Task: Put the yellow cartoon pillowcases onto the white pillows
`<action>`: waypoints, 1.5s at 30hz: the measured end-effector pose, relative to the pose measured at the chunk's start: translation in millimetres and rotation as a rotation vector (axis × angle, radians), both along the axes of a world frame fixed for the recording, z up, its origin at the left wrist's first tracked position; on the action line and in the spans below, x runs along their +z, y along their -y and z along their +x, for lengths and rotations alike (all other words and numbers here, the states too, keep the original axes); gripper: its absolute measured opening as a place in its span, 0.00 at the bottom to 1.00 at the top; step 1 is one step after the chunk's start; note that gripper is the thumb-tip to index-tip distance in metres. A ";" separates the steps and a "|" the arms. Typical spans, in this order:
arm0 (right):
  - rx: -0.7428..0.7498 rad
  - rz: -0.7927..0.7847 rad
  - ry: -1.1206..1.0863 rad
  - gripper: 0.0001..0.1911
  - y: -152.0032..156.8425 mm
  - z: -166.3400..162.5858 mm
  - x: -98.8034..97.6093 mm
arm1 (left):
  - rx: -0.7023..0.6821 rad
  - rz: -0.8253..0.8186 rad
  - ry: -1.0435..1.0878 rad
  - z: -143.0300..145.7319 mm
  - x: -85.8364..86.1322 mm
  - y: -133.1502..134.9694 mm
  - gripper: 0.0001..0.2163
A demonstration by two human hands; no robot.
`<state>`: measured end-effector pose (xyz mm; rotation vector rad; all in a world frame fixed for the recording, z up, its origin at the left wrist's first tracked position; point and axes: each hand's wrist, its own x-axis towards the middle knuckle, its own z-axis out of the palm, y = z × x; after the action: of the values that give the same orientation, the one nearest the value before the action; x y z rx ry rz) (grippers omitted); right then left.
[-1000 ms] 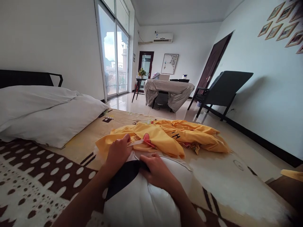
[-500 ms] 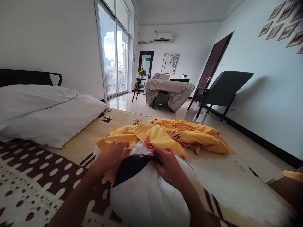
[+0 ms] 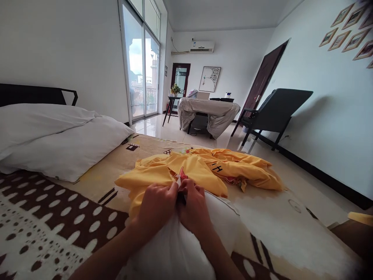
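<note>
Your left hand (image 3: 159, 204) and right hand (image 3: 194, 208) are drawn together, fingers curled and pinching the gathered fabric at the far end of the white pillow (image 3: 220, 219), which lies on the bed (image 3: 116, 165) right in front of you. A pale tip of cloth (image 3: 178, 182) pokes up between them; exactly what each fingertip grips is hidden. To do this gathering well, pinch close to the edge with both thumbs, draw the two sides level before pulling, and leave the nearby yellow cloth (image 3: 204, 169) out of your grip, or it could get caught. The pinched end points away from you, toward the yellow cloth, and the folds run from it back toward your body. The long axis seems to follow them, though the frame cuts off the near end.
</note>
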<state>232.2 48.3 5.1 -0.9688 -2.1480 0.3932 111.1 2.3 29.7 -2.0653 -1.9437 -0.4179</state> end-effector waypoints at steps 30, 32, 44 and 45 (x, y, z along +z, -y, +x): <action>-0.212 -0.056 -0.551 0.10 -86.8 66.7 -8.5 | -0.315 -0.082 0.669 -32.2 -17.6 -36.1 0.17; -0.204 -0.054 -0.564 0.09 -86.1 64.8 -9.1 | -0.336 -0.109 0.700 -33.2 -18.6 -37.8 0.18; -0.095 -0.069 -0.490 0.09 -80.0 57.5 -10.5 | -0.359 -0.301 0.813 -47.1 -26.0 -43.5 0.11; -0.092 -0.067 -0.477 0.09 -79.8 57.8 -9.5 | -0.354 -0.299 0.846 -46.5 -26.8 -44.0 0.09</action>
<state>290.1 128.1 -4.4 -0.9002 -1.6628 0.5890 64.6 46.3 2.9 -2.7310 -2.1229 -1.3316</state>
